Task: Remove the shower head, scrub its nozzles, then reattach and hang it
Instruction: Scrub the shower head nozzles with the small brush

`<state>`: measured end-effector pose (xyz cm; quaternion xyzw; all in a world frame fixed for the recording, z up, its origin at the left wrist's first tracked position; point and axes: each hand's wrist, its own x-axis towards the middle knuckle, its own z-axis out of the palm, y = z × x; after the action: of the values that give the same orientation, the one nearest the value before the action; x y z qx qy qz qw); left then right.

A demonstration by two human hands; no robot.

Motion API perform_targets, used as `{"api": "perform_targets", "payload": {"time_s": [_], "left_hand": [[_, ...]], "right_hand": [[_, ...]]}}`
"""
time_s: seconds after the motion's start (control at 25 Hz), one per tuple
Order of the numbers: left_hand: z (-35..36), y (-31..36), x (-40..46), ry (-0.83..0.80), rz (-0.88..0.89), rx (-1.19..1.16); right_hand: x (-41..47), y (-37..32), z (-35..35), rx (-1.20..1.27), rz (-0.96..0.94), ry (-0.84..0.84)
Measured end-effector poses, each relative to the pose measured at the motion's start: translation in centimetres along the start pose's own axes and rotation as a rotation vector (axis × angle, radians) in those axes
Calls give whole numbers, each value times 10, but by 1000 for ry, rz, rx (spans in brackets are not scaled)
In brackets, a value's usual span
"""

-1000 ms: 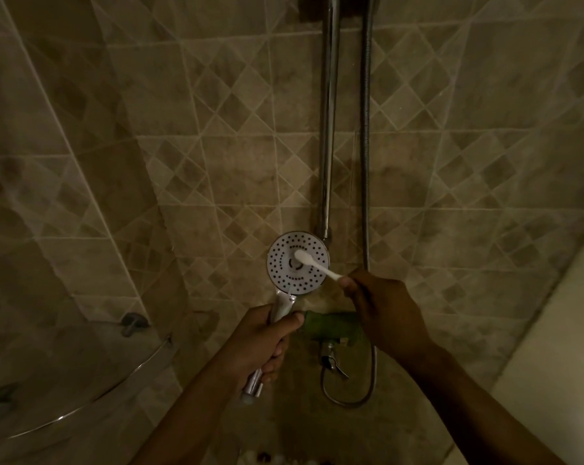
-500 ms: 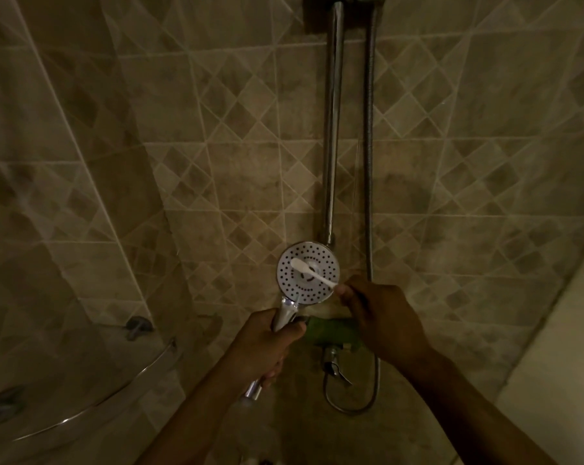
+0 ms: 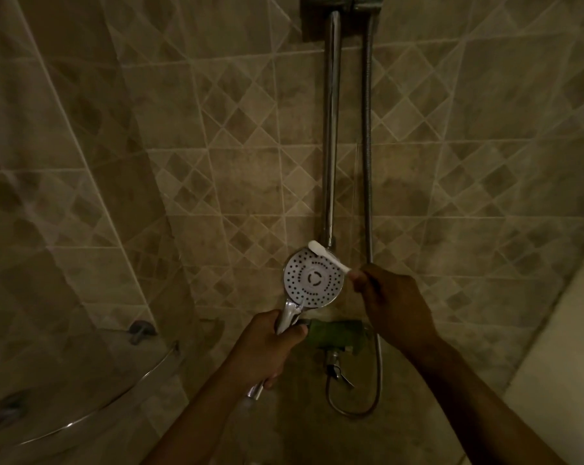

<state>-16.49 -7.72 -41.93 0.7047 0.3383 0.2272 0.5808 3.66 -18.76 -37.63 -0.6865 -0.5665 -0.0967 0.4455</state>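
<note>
The round white shower head (image 3: 314,279) faces me, its dotted nozzle face upright on a chrome handle. My left hand (image 3: 267,347) is wrapped around that handle below the face. My right hand (image 3: 391,297) pinches the white toothbrush (image 3: 327,256) by its handle. The brush head lies at the upper rim of the nozzle face. The flexible metal hose (image 3: 367,162) hangs down the wall to the right and loops under the tap.
A chrome slide rail (image 3: 330,129) runs up the tiled wall to a bracket (image 3: 341,5) at the top. A green cloth (image 3: 337,337) covers the mixer tap, with its lever (image 3: 339,372) below. A curved glass corner shelf (image 3: 82,380) sits at lower left.
The brush head has slid from the middle of the nozzle face up to its top rim. The shower head and both hands shifted slightly right in view.
</note>
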Motion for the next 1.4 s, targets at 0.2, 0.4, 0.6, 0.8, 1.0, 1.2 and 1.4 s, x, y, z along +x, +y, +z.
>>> {"api": "perform_targets", "payload": {"time_s": [0.2, 0.4, 0.6, 0.8, 1.0, 1.2, 1.4], "left_hand": [[1, -5, 3, 70, 28, 66], [-1, -6, 3, 103, 80, 202], [-2, -8, 5, 112, 74, 271], [-4, -7, 8, 13, -13, 30], [-6, -6, 5, -29, -95, -73], [-7, -4, 2, -18, -133, -110], [-6, -3, 0, -32, -158, -191]], "right_hand": [[-17, -10, 12, -42, -111, -166], [-3, -1, 2, -8, -13, -36], [-29, 0, 18, -36, -78, -175], [-21, 8, 15, 69, 12, -27], [-32, 16, 20, 38, -8, -102], [-31, 17, 15, 56, -17, -164], [-27, 18, 13, 125, 68, -61]]}}
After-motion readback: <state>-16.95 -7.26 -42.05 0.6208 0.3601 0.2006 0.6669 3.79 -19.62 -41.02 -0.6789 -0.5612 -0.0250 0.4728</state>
